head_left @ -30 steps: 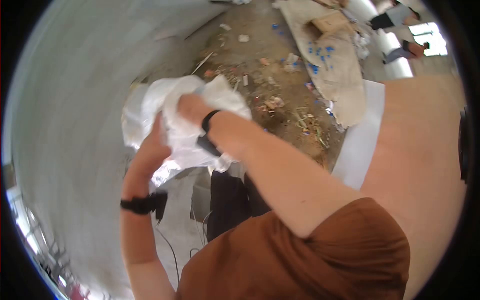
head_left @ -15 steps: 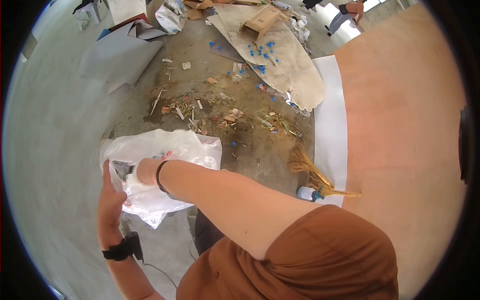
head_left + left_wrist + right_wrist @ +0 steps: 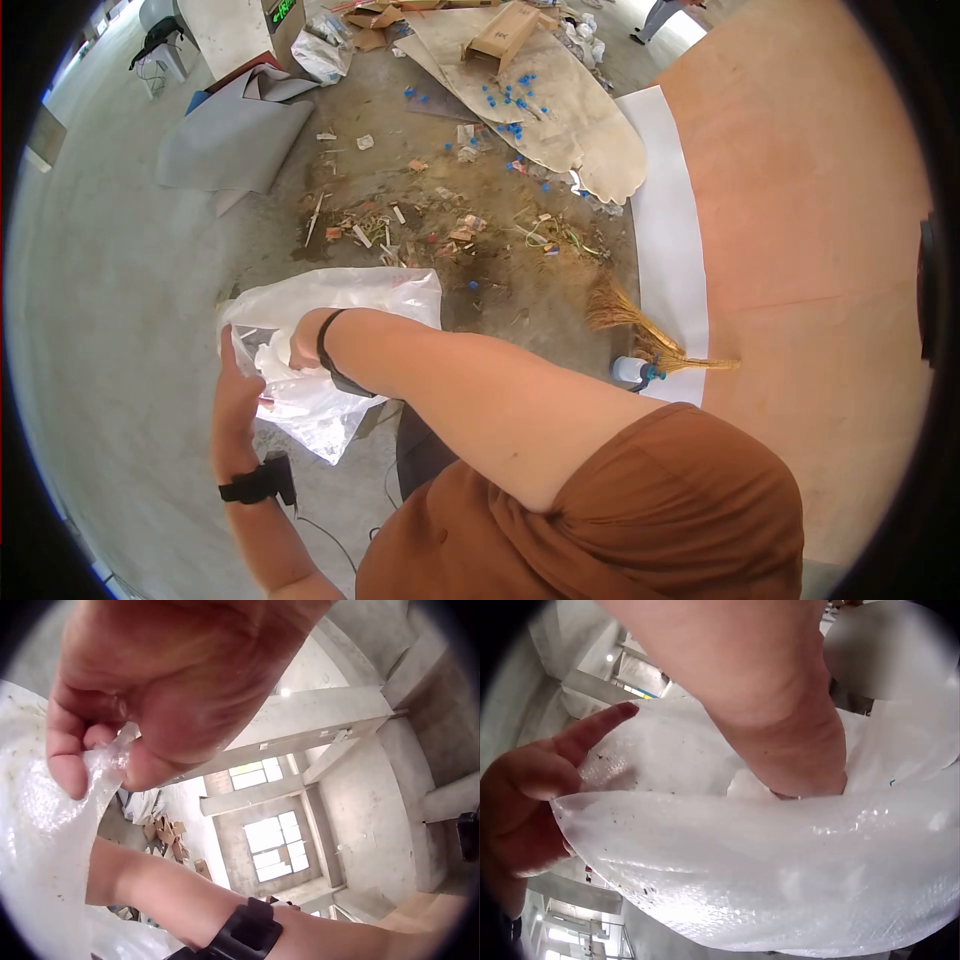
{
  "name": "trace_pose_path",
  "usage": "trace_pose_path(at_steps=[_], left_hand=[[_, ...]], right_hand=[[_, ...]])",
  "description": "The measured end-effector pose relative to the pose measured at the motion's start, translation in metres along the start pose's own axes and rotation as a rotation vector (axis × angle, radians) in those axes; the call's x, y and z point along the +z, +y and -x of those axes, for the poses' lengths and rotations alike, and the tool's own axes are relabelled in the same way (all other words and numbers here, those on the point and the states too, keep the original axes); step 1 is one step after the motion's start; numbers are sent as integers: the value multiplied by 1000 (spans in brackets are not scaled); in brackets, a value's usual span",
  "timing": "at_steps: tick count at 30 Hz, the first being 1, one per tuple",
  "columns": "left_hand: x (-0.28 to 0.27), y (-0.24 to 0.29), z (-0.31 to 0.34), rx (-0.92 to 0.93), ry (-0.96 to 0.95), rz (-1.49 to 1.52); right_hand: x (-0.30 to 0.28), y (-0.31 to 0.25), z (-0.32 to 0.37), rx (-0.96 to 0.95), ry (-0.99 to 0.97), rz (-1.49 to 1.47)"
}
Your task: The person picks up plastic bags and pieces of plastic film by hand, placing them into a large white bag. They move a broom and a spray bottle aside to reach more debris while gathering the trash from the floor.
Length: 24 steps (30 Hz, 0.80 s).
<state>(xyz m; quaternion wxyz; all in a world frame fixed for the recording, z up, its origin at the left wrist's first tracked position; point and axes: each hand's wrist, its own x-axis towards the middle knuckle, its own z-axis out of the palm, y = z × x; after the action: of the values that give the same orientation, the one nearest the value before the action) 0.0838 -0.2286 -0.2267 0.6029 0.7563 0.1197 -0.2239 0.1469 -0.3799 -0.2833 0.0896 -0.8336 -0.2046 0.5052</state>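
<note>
A translucent white plastic bag hangs in front of the body, its mouth facing the hands. My left hand holds the left edge of the mouth; in the left wrist view, thumb and fingers of that hand pinch a fold of plastic. The right hand reaches into the mouth, beside a crumpled white item. From the right wrist, the bag's front wall covers the fingers of the right hand, so whether they hold anything cannot be told.
Litter lies on the stained floor beyond the bag. A straw broom and a bottle are at the right, by a white sheet. Farther off lie a cardboard box, blue bits and grey sheeting. A person stands behind.
Since a second ago the view has turned, and both hands and the bag sit lower in it. The white material around the right hand has gone down into the bag's mouth.
</note>
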Motion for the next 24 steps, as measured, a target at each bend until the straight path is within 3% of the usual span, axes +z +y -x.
trace_pose_path(at_steps=[1,3,4,9,10,11,12,13,14,15,16,17,20,21,24], left_hand=[[1,3,-1,-22,4,-32],[2,8,0,-21,18,-68],[1,7,1,-25,27,-97],[-3,-1,2,-15,48,-206],[-3,-5,1,-22,43,-221],[-4,-12,-5,-35,56,-205],[-7,-25,-14,52,36,-254],[-9,-38,-17,101,60,-322],[-12,-51,-20,148,88,-391],[-9,-58,-21,171,161,-472],[-8,-58,-19,136,175,-465],[-5,-55,-18,114,181,-454],[2,-37,-15,16,160,-543],[0,-35,-20,15,165,-536],[6,-38,-25,12,159,-533]], right_hand=[[6,3,-7,-7,3,-1],[29,18,-34,-324,33,267],[34,20,-40,-334,36,265],[54,27,-54,-185,438,90],[54,28,-56,-145,614,18],[55,38,-54,-205,794,78],[50,51,-48,-320,839,344],[41,56,-46,-288,872,426],[37,68,-52,-253,949,319],[25,80,-47,-183,899,252],[17,96,-44,-54,898,187],[1,113,-25,-42,802,107],[-7,153,24,33,860,-235],[-7,174,19,33,835,-451],[5,189,49,-106,876,-624]])
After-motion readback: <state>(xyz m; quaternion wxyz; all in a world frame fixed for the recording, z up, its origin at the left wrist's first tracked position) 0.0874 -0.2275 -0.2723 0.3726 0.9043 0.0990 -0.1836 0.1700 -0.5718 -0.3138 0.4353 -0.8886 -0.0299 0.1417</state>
